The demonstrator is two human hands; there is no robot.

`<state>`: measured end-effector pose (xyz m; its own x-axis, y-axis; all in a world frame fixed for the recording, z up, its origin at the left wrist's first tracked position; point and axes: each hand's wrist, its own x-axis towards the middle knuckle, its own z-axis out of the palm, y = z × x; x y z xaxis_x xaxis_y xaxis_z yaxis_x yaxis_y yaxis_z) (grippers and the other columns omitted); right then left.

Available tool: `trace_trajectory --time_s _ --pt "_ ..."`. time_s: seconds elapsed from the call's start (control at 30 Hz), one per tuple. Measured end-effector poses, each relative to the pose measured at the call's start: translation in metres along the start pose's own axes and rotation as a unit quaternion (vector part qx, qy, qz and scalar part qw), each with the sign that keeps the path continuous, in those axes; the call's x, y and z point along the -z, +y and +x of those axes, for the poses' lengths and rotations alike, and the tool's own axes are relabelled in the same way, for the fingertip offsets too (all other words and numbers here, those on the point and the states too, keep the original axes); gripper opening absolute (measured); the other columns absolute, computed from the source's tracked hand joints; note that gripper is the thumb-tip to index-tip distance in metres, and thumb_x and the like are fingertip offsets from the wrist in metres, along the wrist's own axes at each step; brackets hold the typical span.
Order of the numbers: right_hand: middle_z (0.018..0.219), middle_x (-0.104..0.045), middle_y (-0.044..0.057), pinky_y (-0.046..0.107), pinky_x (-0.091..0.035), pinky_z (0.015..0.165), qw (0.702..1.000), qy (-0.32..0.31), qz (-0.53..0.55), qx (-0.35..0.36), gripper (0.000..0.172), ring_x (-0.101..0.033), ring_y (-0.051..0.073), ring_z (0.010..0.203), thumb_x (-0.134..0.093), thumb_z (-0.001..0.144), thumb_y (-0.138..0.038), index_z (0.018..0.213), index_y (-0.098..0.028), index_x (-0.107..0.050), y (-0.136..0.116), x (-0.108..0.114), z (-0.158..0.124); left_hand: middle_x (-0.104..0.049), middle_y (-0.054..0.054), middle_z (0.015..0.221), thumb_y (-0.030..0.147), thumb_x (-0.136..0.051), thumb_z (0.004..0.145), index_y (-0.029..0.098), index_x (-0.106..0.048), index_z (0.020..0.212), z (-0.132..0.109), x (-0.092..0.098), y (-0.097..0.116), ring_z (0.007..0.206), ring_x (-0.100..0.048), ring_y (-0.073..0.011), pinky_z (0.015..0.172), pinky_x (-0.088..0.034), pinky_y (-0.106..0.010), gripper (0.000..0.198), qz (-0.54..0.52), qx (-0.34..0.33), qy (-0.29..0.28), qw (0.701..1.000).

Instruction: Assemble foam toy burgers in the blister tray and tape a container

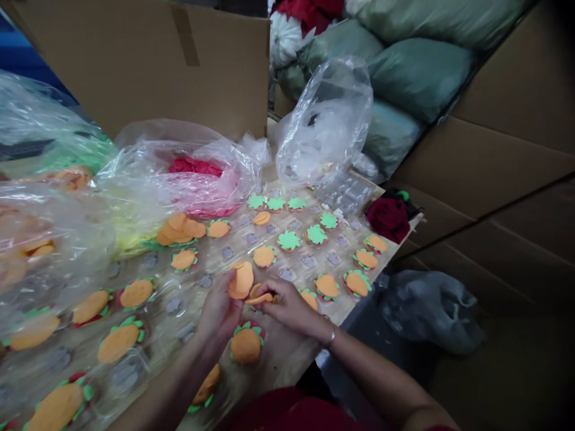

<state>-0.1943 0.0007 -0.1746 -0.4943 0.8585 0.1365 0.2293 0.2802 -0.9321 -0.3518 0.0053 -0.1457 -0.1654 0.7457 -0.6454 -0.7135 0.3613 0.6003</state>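
Note:
Both hands meet over the near middle of the table. My left hand [221, 308] is closed on a few flat orange foam rounds [241, 280], which stand tilted up from its fingers. Pinched in my right hand [285, 305] are thin orange foam pieces [259, 296], held edge-on just beside the left hand's rounds. Just below the hands lies a layered piece [246, 343] with an orange round on top and green and red edges showing. Another layered piece [263, 257] sits just beyond them. Part of the right hand's grip is hidden by its fingers.
Layered foam pieces and small clear plastic trays are spread over the wooden table [278, 359]. Green-topped pieces [288, 240] lie farther off, and an orange stack [179, 229] sits left. Clear bags [179, 161] crowd the back and left. Cardboard boxes [148, 66] stand behind.

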Motion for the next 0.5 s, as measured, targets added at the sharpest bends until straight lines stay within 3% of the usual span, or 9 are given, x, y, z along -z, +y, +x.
trace_trajectory --time_s 0.07,0.13,0.27,0.4,0.5 --pt "0.081 -0.058 0.000 0.022 -0.042 0.064 0.998 -0.004 0.048 -0.045 0.009 -0.053 0.013 0.073 -0.062 0.081 -0.024 0.085 -0.017 -0.057 0.018 0.026 0.019 -0.069 -0.006 0.083 0.011 -0.047 0.089 0.012 -0.062 0.093 0.002 -0.004 0.004 0.071 -0.067 -0.0124 0.063 -0.056 -0.020 0.016 -0.009 -0.013 0.009 1.000" --pt "0.080 -0.056 -0.001 0.022 -0.041 0.064 0.996 0.040 0.034 -0.071 0.014 -0.051 0.012 0.072 -0.063 0.078 -0.024 0.086 -0.016 -0.055 0.039 0.055 0.044 -0.070 -0.006 0.083 0.010 -0.046 0.090 0.012 -0.063 0.096 0.004 -0.005 0.007 0.072 -0.067 -0.0125 0.062 -0.057 -0.020 0.019 -0.019 0.003 0.008 1.000" --pt "0.084 -0.058 0.000 0.023 -0.041 0.069 0.980 0.082 -0.121 -0.137 0.014 -0.052 0.013 0.077 -0.058 0.076 -0.015 0.090 -0.014 -0.057 0.070 0.096 0.088 -0.071 -0.005 0.080 0.010 -0.048 0.088 0.012 -0.064 0.098 0.008 -0.001 0.005 0.071 -0.068 -0.0149 0.060 -0.059 -0.023 0.019 -0.004 0.035 -0.008 0.999" --pt "0.095 -0.061 0.005 0.029 -0.043 0.077 0.955 0.060 -0.237 -0.166 0.024 -0.054 0.018 0.085 -0.057 0.077 -0.014 0.101 -0.014 -0.059 0.076 0.099 0.098 -0.072 -0.008 0.087 0.009 -0.050 0.087 0.010 -0.064 0.096 0.009 0.006 0.002 0.075 -0.069 -0.0166 0.062 -0.059 -0.024 0.018 0.015 0.050 -0.017 0.998" --pt "0.107 -0.058 0.013 0.037 -0.042 0.088 0.924 0.108 -0.351 -0.109 0.031 -0.051 0.024 0.099 -0.057 0.077 -0.013 0.108 -0.012 -0.059 0.065 0.089 0.089 -0.071 -0.008 0.088 0.008 -0.049 0.086 0.010 -0.065 0.094 0.007 0.006 0.002 0.071 -0.068 -0.0153 0.059 -0.058 -0.023 0.018 0.020 0.050 -0.034 0.998"
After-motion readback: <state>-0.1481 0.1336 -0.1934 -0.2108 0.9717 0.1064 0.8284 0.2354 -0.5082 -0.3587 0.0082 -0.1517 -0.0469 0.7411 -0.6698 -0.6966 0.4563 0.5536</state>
